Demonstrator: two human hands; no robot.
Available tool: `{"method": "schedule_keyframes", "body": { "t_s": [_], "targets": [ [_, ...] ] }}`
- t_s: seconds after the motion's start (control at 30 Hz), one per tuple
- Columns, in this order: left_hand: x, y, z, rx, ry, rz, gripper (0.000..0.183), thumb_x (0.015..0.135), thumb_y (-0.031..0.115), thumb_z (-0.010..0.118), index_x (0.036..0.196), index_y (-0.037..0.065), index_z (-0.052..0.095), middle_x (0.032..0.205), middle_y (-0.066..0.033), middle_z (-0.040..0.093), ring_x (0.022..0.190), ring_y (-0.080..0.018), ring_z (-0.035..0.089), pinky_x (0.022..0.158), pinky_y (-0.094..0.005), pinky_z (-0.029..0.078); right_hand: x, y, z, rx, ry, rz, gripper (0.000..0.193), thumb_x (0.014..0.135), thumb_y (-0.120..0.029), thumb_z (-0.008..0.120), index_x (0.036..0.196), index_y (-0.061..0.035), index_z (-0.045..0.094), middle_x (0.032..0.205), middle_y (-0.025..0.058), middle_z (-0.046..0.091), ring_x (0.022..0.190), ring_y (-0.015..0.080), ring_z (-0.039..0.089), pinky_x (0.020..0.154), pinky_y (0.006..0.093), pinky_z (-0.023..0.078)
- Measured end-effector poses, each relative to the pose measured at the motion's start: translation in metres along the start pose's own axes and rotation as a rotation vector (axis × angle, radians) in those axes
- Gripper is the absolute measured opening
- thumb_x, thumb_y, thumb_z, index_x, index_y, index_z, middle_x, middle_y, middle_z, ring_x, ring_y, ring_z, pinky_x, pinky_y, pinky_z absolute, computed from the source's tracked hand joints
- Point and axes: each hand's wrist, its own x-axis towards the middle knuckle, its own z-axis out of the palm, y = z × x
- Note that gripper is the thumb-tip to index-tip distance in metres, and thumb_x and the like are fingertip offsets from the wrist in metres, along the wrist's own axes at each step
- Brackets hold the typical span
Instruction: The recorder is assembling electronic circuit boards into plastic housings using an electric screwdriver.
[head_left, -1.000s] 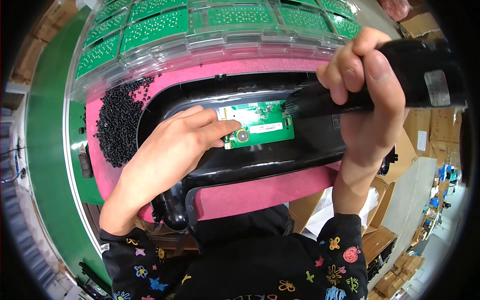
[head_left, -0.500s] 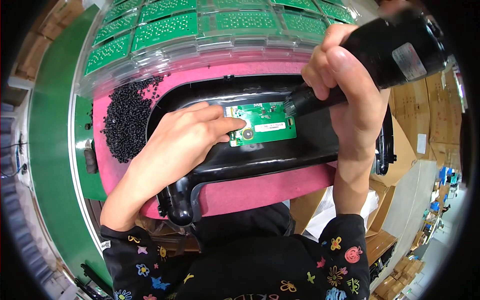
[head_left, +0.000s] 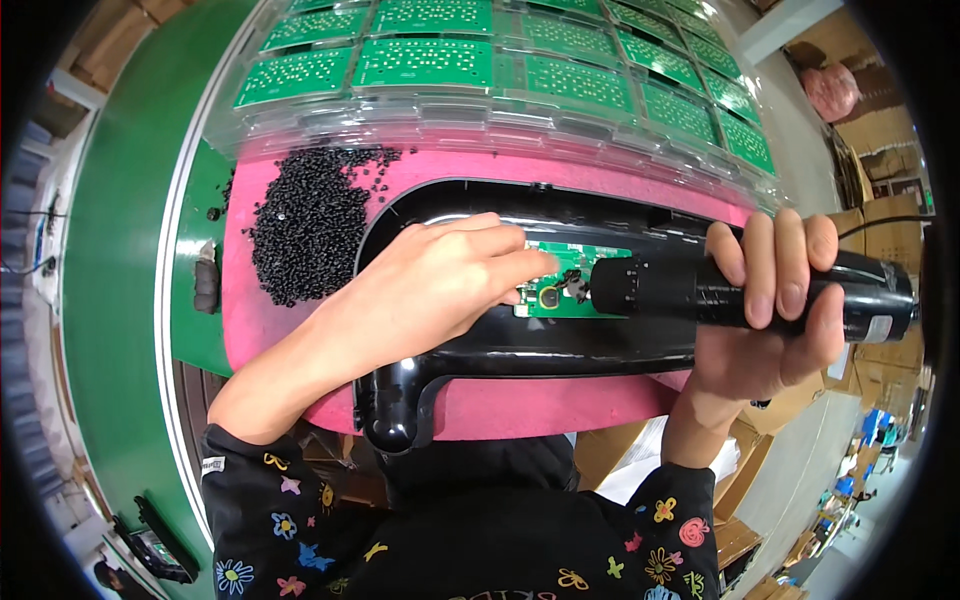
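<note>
Fingers [head_left: 515, 262] of the left hand [head_left: 435, 285] press down on the small green circuit board [head_left: 570, 280], the hand lying flat and partly open, gripping nothing. The right hand [head_left: 770, 310] is closed tight around a black electric screwdriver [head_left: 740, 290], held nearly level with its nose right at the board. The board sits inside a glossy black plastic housing [head_left: 520, 345], and the housing rests on a pink pad [head_left: 500, 405]. Just left of the housing, a heap of small black screws [head_left: 305, 225] lies on the pad. Beyond it, clear trays of green circuit boards [head_left: 500, 70] fill the far side. A green table [head_left: 110, 260] runs along the left.
</note>
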Motion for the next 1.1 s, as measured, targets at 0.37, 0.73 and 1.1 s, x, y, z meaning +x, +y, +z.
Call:
{"method": "schedule_keyframes", "body": {
  "t_s": [0.37, 0.73, 1.1],
  "targets": [
    [-0.002, 0.004, -0.004, -0.458, 0.112, -0.115, 0.049, 0.069, 0.001, 0.086, 0.115, 0.0, 0.067, 0.088, -0.0091, 0.071, 0.074, -0.0159, 0.068, 0.067, -0.0277, 0.059, -0.006, 0.008, 0.005, 0.045, -0.014, -0.035, 0.026, 0.087, -0.017, 0.073, 0.099, -0.0152, 0.05, 0.078, -0.0074, 0.055, 0.066, 0.0059, 0.054, 0.085, 0.0308, 0.033],
    [-0.006, 0.005, -0.006, -0.324, 0.159, -0.008, 0.054, 0.065, 0.015, 0.088, 0.113, 0.003, 0.068, 0.088, -0.009, 0.072, 0.073, -0.0184, 0.068, 0.064, -0.0297, 0.057, -0.006, 0.008, 0.006, 0.095, 0.003, -0.024, 0.028, 0.087, -0.016, 0.074, 0.1, -0.0148, 0.05, 0.077, -0.0073, 0.055, 0.066, 0.0058, 0.054, 0.084, 0.0313, 0.033],
    [-0.001, 0.003, 0.001, -0.322, 0.159, 0.134, 0.037, 0.076, 0.008, 0.08, 0.108, -0.002, 0.065, 0.075, -0.0083, 0.059, 0.068, -0.0276, 0.059, 0.062, -0.0387, 0.049, -0.007, 0.006, 0.004, 0.043, -0.014, -0.013, 0.028, 0.086, -0.016, 0.075, 0.099, -0.0158, 0.051, 0.076, -0.0082, 0.056, 0.065, 0.0053, 0.054, 0.085, 0.0305, 0.033]
  ]
}}
